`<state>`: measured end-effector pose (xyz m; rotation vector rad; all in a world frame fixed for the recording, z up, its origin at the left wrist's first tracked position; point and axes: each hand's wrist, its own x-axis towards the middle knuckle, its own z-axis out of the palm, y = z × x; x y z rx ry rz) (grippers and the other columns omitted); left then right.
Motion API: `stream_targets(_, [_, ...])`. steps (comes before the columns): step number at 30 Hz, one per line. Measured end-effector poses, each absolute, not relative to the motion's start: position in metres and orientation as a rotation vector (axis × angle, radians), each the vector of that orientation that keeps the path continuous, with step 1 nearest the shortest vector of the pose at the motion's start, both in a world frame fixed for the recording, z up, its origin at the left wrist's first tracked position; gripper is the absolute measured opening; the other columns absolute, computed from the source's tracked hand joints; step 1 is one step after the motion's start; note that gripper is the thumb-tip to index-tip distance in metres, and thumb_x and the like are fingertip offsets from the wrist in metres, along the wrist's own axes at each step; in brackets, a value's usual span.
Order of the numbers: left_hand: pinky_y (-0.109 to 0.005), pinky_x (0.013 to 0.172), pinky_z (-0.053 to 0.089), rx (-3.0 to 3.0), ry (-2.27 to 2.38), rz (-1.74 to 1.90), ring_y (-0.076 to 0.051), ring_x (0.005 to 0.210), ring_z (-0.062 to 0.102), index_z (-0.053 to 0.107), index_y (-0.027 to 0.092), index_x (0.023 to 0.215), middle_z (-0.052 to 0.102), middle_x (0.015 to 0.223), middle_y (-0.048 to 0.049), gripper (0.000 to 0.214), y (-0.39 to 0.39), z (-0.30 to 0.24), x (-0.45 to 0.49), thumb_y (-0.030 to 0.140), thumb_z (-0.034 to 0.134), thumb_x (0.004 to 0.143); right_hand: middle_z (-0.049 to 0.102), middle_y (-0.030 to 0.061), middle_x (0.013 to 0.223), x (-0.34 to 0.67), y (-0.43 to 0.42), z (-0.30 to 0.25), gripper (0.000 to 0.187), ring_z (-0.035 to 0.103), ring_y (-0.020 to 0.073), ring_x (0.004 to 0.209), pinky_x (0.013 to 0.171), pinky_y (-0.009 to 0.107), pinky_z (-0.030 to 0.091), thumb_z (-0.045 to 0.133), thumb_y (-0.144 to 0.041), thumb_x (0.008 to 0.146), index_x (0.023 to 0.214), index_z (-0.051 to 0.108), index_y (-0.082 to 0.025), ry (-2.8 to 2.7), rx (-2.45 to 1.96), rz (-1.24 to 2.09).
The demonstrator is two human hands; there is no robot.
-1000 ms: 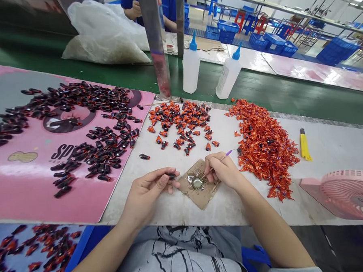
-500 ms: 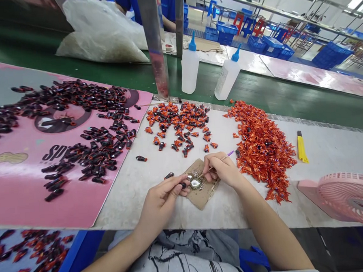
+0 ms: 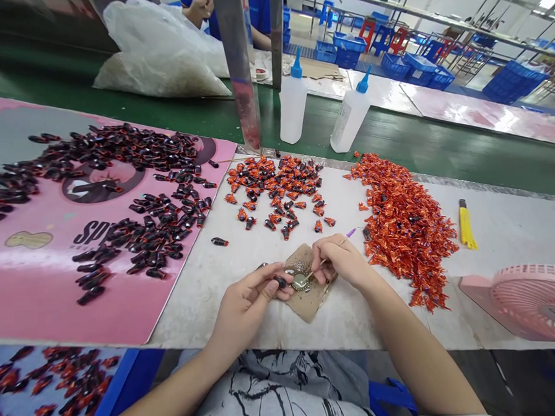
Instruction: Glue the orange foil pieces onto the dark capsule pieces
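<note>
Left hand [image 3: 248, 312] pinches a dark capsule [image 3: 280, 282], right hand [image 3: 343, 263] a pick [image 3: 348, 233].

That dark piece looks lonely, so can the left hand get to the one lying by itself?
Probably yes. The left hand is close to the lone dark piece, and only bare white work surface seems to lie between them. But its grip seems to hold a small dark piece, which it might need to put down first.

Bare forearms [image 3: 420, 356] and a grey top [image 3: 272, 388] with black brushstroke print
</note>
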<state>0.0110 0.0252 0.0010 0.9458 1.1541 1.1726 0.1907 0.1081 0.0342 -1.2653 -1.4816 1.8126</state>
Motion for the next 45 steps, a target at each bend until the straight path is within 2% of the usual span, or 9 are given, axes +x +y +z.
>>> stream_targets(5, [-0.033,0.066,0.064,0.812,1.103,1.197,-0.023,0.068,0.074,0.068,0.014,0.085,0.077,0.078,-0.0101,0.039,0.029,0.003,0.013,0.048,0.082,0.07,0.056,0.0011,0.037,0.185,0.101,0.044,0.021,0.041,0.0102,0.033,0.038,0.021,0.034,0.04,-0.027,0.057,0.046,0.055,-0.019,-1.346,-1.225,1.711])
stream_targets(10, [-0.031,0.065,0.065,0.744,1.109,1.22,-0.021,0.065,0.074,0.071,0.015,0.079,0.076,0.077,-0.0073,0.044,0.033,0.003,0.015,0.052,0.086,0.062,0.058,0.0013,0.039,0.177,0.086,0.053,0.021,0.047,0.0123,0.039,0.042,0.023,0.038,0.043,-0.028,0.061,0.048,0.058,-0.02,-1.303,-1.177,1.611])
stream_targets(17, [-0.035,0.068,0.065,0.776,1.14,1.183,-0.021,0.061,0.073,0.071,0.015,0.08,0.076,0.081,-0.0079,0.046,0.032,0.002,0.014,0.056,0.083,0.064,0.058,0.0008,0.042,0.173,0.079,0.048,0.021,0.047,0.0117,0.04,0.042,0.022,0.038,0.043,-0.027,0.065,0.052,0.058,-0.019,-1.368,-1.114,1.594])
stream_targets(29, [-0.032,0.067,0.065,0.748,1.137,1.205,-0.02,0.062,0.073,0.073,0.016,0.08,0.076,0.081,-0.0064,0.04,0.031,0.002,0.014,0.051,0.085,0.064,0.058,-0.0002,0.05,0.178,0.074,0.044,0.025,0.052,0.0123,0.047,0.05,0.024,0.042,0.036,-0.019,0.075,0.058,0.055,-0.02,-1.683,-1.032,1.334])
stream_targets(33, [-0.031,0.062,0.065,0.746,1.131,1.253,-0.02,0.061,0.073,0.073,0.016,0.081,0.076,0.08,-0.0068,0.037,0.03,0.0,0.015,0.048,0.084,0.067,0.055,-0.0004,0.048,0.183,0.079,0.045,0.025,0.051,0.013,0.046,0.051,0.024,0.04,0.035,-0.018,0.077,0.058,0.051,-0.021,-1.865,-1.168,1.204])
stream_targets(37, [-0.031,0.064,0.065,0.738,1.142,1.276,-0.02,0.062,0.073,0.074,0.016,0.081,0.077,0.08,-0.0067,0.035,0.03,-0.001,0.014,0.045,0.085,0.066,0.055,0.0001,0.049,0.183,0.083,0.045,0.024,0.049,0.0142,0.046,0.054,0.026,0.036,0.036,-0.019,0.08,0.059,0.049,-0.022,-2.176,-1.33,1.015])
stream_targets(40, [-0.028,0.063,0.065,0.702,1.108,1.309,-0.018,0.062,0.073,0.076,0.016,0.08,0.077,0.078,-0.0055,0.032,0.031,0.001,0.014,0.043,0.087,0.065,0.057,0.002,0.05,0.183,0.084,0.044,0.024,0.05,0.0157,0.05,0.058,0.027,0.037,0.037,-0.02,0.08,0.058,0.047,-0.022,-2.173,-1.462,0.84])
stream_targets(42, [-0.026,0.061,0.064,0.671,1.086,1.325,-0.017,0.062,0.073,0.078,0.017,0.079,0.077,0.078,-0.0047,0.031,0.031,0.002,0.014,0.042,0.088,0.063,0.057,0.0016,0.049,0.183,0.085,0.042,0.024,0.05,0.0154,0.049,0.055,0.026,0.036,0.039,-0.021,0.078,0.056,0.048,-0.022,-2.062,-1.495,0.925])
stream_targets(45, [-0.024,0.061,0.064,0.638,1.064,1.332,-0.015,0.06,0.073,0.079,0.017,0.079,0.077,0.076,-0.0039,0.03,0.032,0.004,0.016,0.04,0.089,0.062,0.054,0.0,0.044,0.182,0.087,0.038,0.022,0.049,0.0139,0.044,0.047,0.024,0.035,0.041,-0.023,0.072,0.052,0.051,-0.021,-1.753,-1.446,1.266])
